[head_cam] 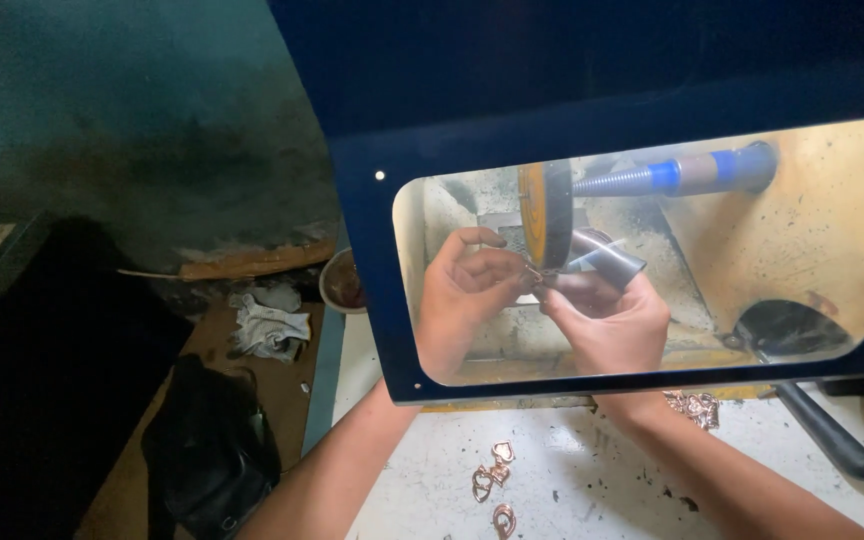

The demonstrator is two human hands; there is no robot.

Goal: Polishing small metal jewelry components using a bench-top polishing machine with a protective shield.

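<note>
A black bag [210, 450] lies left of the desk [592, 470]; behind the clear shield [832, 230], the left hand [462, 300] and right hand [612, 325] both pinch a small copper piece [534, 278] against the orange polishing wheel [544, 215], copper heart pendants [492, 478] lying below
</note>
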